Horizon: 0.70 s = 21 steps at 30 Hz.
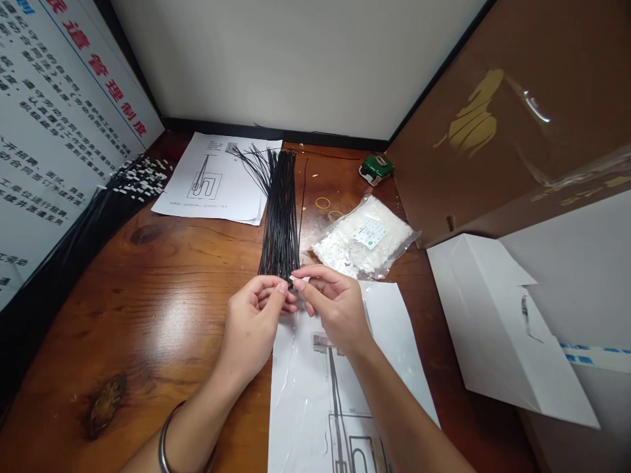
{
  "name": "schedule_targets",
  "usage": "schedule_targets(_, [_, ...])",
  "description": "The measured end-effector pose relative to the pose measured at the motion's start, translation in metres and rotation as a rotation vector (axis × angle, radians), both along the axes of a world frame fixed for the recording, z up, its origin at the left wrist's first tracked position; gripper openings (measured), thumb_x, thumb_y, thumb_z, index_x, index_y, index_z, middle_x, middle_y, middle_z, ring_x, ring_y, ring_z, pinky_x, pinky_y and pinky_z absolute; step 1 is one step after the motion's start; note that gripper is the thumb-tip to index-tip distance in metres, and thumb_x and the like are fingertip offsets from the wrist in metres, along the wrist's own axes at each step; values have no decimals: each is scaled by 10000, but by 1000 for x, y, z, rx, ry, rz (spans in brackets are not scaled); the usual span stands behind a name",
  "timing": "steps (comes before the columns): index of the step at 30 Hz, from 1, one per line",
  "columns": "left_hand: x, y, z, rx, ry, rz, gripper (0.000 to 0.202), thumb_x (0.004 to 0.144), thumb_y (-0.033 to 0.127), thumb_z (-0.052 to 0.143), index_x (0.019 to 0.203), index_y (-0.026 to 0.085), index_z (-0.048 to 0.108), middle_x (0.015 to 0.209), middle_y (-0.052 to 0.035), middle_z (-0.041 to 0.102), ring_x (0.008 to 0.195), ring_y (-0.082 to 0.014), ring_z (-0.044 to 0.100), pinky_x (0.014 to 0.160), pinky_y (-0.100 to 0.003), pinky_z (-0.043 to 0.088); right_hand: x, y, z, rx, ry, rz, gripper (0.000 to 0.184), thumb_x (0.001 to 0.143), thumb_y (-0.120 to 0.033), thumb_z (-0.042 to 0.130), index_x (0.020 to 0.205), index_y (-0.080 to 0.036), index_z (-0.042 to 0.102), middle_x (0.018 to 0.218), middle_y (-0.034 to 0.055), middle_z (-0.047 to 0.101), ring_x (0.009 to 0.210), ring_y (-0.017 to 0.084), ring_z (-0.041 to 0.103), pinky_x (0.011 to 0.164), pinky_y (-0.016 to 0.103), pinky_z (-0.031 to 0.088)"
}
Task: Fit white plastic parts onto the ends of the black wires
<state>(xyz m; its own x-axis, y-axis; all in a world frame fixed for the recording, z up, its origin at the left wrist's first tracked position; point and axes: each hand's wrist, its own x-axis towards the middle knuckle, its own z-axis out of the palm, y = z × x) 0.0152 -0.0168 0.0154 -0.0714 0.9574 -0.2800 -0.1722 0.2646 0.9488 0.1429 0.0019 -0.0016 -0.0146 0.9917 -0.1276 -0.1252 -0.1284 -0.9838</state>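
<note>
- Middle of table (182, 263): bundle (280, 217), overlapping the right side of the back papers (175, 187).
- At bundle's near end: left hand (256, 315), right hand (340, 312).
- Nearer than bundle, beneath right hand: front paper (404, 348).
- Right of bundle: bands (323, 198), then bag (374, 230); tape measure (376, 169) behind bag.
- Far left: pile (140, 179), beside poster (64, 131).
- Far right: carton (493, 131), box (493, 315) before it.
- Behind all: panel (296, 59).

Setting: is resembling a wiring workshop
Tabletop (197, 289): is carrying black wires (280, 210), printed diagrams (204, 187)
Labour-rules board (73, 112): is flanking the left
</note>
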Motion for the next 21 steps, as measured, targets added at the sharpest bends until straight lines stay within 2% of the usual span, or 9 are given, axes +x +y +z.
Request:
schedule_targets(6, [-1, -1, -2, 4, 3, -7, 196, 794, 328, 679, 791, 136, 645, 684, -36, 708, 634, -145, 675, 638, -248, 562, -2, -1, 5, 48, -19, -9, 117, 716, -294, 717, 743, -180, 713, 720, 27, 680, 423, 61, 441, 387, 227, 358])
schedule_targets(10, [-1, -1, -1, 13, 7, -14, 187, 796, 318, 675, 788, 135, 640, 676, -32, 703, 634, -140, 673, 632, -238, 559, -2, -2, 2, 83, -19, -10, 101, 742, -281, 703, 760, -182, 710, 792, 37, 689, 447, 60, 456, 403, 229, 370])
schedule_targets(17, [-1, -1, -1, 11, 18, -15, 176, 800, 309, 675, 775, 140, 635, 685, -33, 702, 647, -139, 669, 641, -239, 556, -2, -2, -1, 33, 1, 4, 133, 736, -305, 724, 764, -178, 696, 627, 5, 636, 447, 81, 468, 408, 226, 371])
schedule_targets(21, [0, -1, -2, 19, 21, -24, 181, 795, 317, 676, 783, 142, 634, 696, -36, 703, 656, -146, 674, 648, -248, 556, -3, -1, 1, 18, 18, -8, 137, 712, -305, 738, 740, -180, 687, 605, 2, 639, 429, 79, 463, 402, 228, 381])
